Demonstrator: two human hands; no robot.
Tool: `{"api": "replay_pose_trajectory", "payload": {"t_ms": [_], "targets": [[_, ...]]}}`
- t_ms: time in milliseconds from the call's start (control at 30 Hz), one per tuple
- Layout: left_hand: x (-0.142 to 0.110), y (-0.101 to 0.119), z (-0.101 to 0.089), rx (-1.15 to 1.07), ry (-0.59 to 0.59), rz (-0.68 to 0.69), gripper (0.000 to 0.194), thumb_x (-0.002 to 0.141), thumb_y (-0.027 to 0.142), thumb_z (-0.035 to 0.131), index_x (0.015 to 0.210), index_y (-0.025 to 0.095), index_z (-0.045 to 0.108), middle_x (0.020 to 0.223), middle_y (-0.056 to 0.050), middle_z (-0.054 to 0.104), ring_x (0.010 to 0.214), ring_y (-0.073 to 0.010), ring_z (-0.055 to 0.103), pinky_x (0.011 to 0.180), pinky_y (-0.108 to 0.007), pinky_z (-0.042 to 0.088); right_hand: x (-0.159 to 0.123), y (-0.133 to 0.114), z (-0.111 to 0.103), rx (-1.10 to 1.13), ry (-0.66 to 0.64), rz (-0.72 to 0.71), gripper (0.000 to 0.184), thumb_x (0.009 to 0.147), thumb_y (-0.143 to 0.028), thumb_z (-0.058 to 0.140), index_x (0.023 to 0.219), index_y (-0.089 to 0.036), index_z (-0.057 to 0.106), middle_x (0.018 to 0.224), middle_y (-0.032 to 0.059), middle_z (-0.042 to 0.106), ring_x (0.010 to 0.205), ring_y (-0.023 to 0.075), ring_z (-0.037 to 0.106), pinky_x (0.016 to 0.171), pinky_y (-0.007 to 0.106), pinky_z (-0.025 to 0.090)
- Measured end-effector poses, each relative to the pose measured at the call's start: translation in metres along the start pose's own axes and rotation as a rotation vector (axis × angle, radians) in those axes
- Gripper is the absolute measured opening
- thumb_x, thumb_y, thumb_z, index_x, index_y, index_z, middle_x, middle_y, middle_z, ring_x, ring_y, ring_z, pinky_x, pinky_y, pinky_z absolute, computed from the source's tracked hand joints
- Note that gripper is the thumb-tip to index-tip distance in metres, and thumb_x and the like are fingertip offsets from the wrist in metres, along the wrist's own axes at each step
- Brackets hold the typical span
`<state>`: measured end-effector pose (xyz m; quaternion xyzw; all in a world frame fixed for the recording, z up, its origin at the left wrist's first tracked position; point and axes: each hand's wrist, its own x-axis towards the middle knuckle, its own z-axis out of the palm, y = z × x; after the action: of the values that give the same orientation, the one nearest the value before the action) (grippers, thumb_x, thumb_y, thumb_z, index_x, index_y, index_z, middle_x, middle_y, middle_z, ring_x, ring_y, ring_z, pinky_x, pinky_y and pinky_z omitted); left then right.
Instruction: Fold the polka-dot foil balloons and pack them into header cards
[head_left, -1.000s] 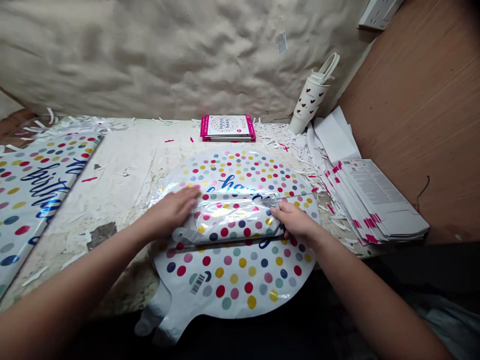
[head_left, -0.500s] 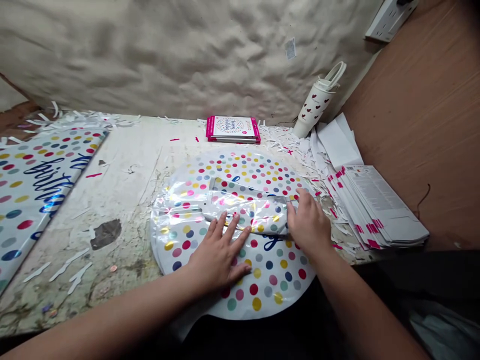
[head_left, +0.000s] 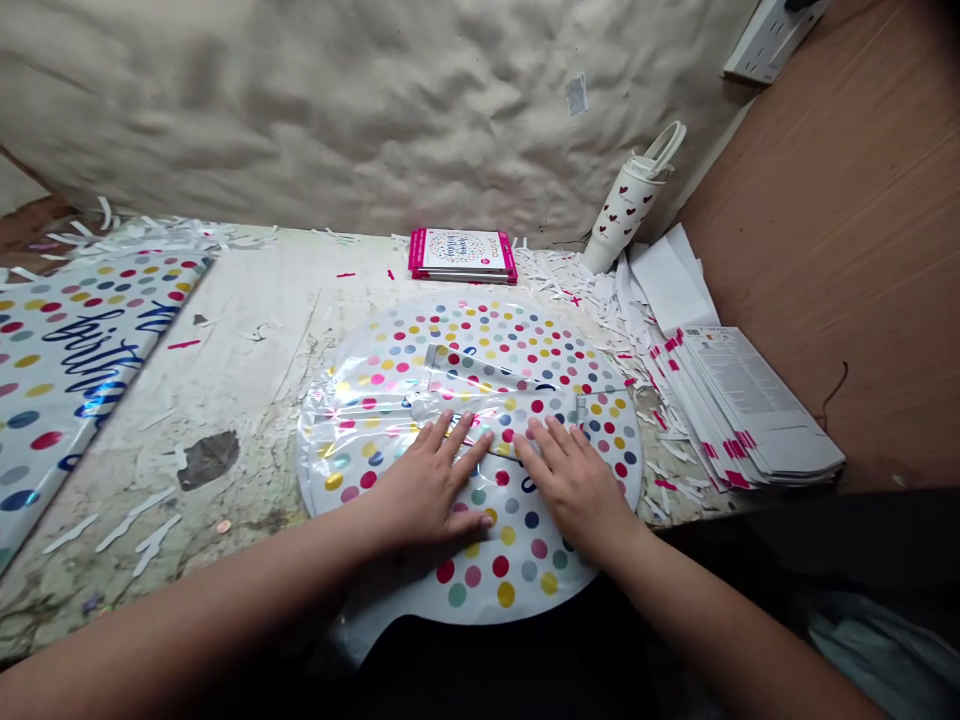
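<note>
A round foil balloon (head_left: 480, 340) with coloured dots and blue lettering lies flat on the worn table (head_left: 255, 340). A folded piece of the same dotted foil (head_left: 510, 390) lies across its middle. My left hand (head_left: 431, 485) rests flat on the balloon, fingers spread, fingertips at the folded piece's near edge. My right hand (head_left: 574, 485) lies flat beside it, fingers stretched out onto the folded piece. Neither hand grips anything.
A stack of pink-edged packets (head_left: 463, 254) sits at the table's back. Flat printed card sleeves (head_left: 742, 400) are piled at the right, beside a heart-patterned cup (head_left: 622, 210). More dotted foil (head_left: 67, 350) lies at the left. Paper shreds (head_left: 585, 290) litter the table.
My left hand came from the folded piece's left end to the balloon's near middle. My right hand slid from the piece's right end to beside the left hand, both now flat.
</note>
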<state>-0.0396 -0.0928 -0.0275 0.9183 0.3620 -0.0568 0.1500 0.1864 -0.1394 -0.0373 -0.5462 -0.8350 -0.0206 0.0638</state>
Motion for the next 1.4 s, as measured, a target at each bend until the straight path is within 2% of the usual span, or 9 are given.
{"api": "replay_pose_trajectory", "payload": {"t_ms": [167,267,367,467,700,833,1067,1200,1400], "targets": [[0.015,0.008,-0.006,0.103,0.052,-0.050,0.066,0.085,0.040,0.040,0.136,-0.001,0.033,0.139,-0.023,0.035,0.130,-0.0370,0.028,0.105,-0.046,0.028,0.006,-0.026,-0.013,0.039,0.059,-0.092,0.036,0.087,-0.005,0.033,0.110,-0.008,0.060,0.094,0.0201,0.067,0.093,0.0307,0.062,0.090,0.054,0.043],[0.014,0.002,0.003,0.129,0.125,-0.019,0.051,0.082,0.018,0.039,0.130,0.000,0.043,0.133,-0.023,0.044,0.127,-0.0329,0.036,0.104,-0.045,0.031,-0.009,-0.030,-0.013,0.166,0.256,-0.301,0.042,0.089,-0.009,0.035,0.129,-0.019,0.045,0.119,0.0131,0.059,0.116,0.0271,0.051,0.103,0.052,0.033],[0.001,-0.012,0.012,0.033,0.164,0.043,0.054,0.082,0.011,0.037,0.135,0.013,0.039,0.138,-0.016,0.040,0.130,-0.0300,0.033,0.103,-0.044,0.034,-0.030,-0.012,-0.003,0.290,0.371,-0.032,0.066,0.087,-0.019,0.046,0.143,-0.026,0.013,0.145,0.0101,0.030,0.134,0.0292,0.025,0.105,0.054,0.029],[-0.013,-0.021,0.014,-0.017,0.124,0.141,0.060,0.082,0.014,0.042,0.139,0.031,0.031,0.145,-0.008,0.030,0.133,-0.0325,0.024,0.103,-0.047,0.032,-0.037,0.009,0.010,0.406,0.262,0.269,0.088,0.081,-0.028,0.056,0.144,-0.021,-0.005,0.149,0.0128,0.016,0.136,0.0298,0.019,0.104,0.050,0.035],[-0.015,-0.015,0.006,-0.020,0.107,0.325,0.054,0.082,0.037,0.052,0.134,0.042,0.036,0.151,-0.005,0.011,0.135,-0.0418,0.007,0.103,-0.061,0.018,-0.015,0.012,0.005,0.190,0.268,-0.515,0.066,0.086,-0.009,0.047,0.143,-0.023,0.016,0.143,0.0078,0.034,0.135,0.0229,0.021,0.110,0.051,0.020],[-0.020,-0.013,0.009,0.019,0.094,0.324,0.057,0.080,0.037,0.053,0.135,0.031,0.039,0.150,-0.010,0.015,0.135,-0.0407,0.007,0.104,-0.059,0.019,-0.009,0.010,0.000,0.175,0.019,-0.644,0.044,0.092,-0.011,0.038,0.135,-0.020,0.037,0.137,0.0058,0.044,0.131,0.0181,0.033,0.108,0.042,0.029],[-0.023,-0.013,0.005,-0.266,0.084,0.313,0.040,0.085,0.015,0.038,0.121,0.016,0.055,0.125,-0.011,0.056,0.117,-0.0250,0.050,0.100,-0.037,0.037,0.006,0.018,-0.008,0.836,-0.321,-0.204,0.032,0.081,-0.018,0.052,0.111,-0.022,0.062,0.119,0.0037,0.061,0.113,0.0204,0.054,0.100,0.036,0.038],[0.001,-0.022,-0.020,-0.874,-0.042,-0.076,0.030,0.085,0.038,0.046,0.093,0.017,0.064,0.088,-0.003,0.068,0.079,-0.0195,0.063,0.069,-0.028,0.050,0.030,0.025,-0.007,1.214,-0.428,0.409,0.017,0.083,-0.031,0.052,0.087,-0.019,0.063,0.081,0.0026,0.069,0.076,0.0175,0.065,0.073,0.032,0.053],[0.039,-0.025,-0.028,-1.034,-0.042,-0.495,0.029,0.074,0.044,0.059,0.063,0.018,0.051,0.050,0.006,0.048,0.043,-0.0087,0.041,0.041,-0.018,0.031,0.050,0.026,0.006,1.242,-0.391,0.738,0.018,0.091,-0.036,0.038,0.097,-0.022,0.048,0.052,-0.0059,0.052,0.038,0.0080,0.049,0.044,0.023,0.049]]}}
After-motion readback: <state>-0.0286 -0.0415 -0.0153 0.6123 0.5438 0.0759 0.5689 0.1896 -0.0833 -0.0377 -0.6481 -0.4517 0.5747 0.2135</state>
